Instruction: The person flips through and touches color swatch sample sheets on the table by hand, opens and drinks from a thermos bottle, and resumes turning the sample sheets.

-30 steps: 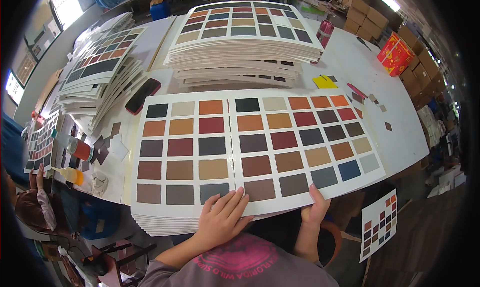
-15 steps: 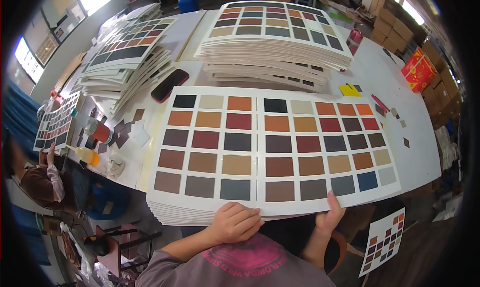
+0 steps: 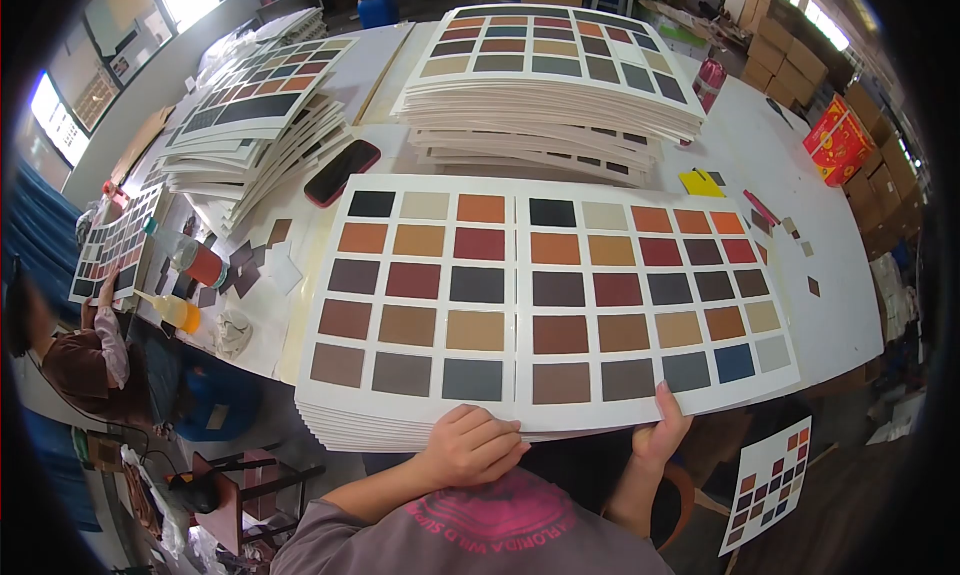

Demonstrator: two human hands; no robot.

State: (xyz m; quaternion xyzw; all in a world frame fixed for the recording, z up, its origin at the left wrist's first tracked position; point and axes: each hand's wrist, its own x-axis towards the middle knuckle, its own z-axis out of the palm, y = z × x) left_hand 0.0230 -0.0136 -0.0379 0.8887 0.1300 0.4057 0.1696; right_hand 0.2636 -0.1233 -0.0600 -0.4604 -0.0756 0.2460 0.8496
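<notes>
A wide white colour swatch card (image 3: 514,305) lies in front of me, with a fold line down its middle and rows of black, beige, orange, red, brown and grey rectangles. It rests on a stack of similar boards (image 3: 370,437), whose edges show at the lower left. My left hand (image 3: 474,447) is closed at the card's lower edge beside the fold; its thumb is hidden. Further right, my right hand (image 3: 661,427) grips the lower edge, thumb on top near the grey swatches and fingers mostly out of sight beneath.
Behind the card rise a tall stack of swatch boards (image 3: 545,105) and a fanned pile (image 3: 250,135). A phone (image 3: 342,172), bottle (image 3: 195,260), yellow pad (image 3: 701,182) and loose swatches (image 3: 240,270) lie around. At left, another person (image 3: 85,365) touches a swatch sheet (image 3: 118,245).
Both my hands and the card stay almost still. The other person at the left has shifted slightly.
</notes>
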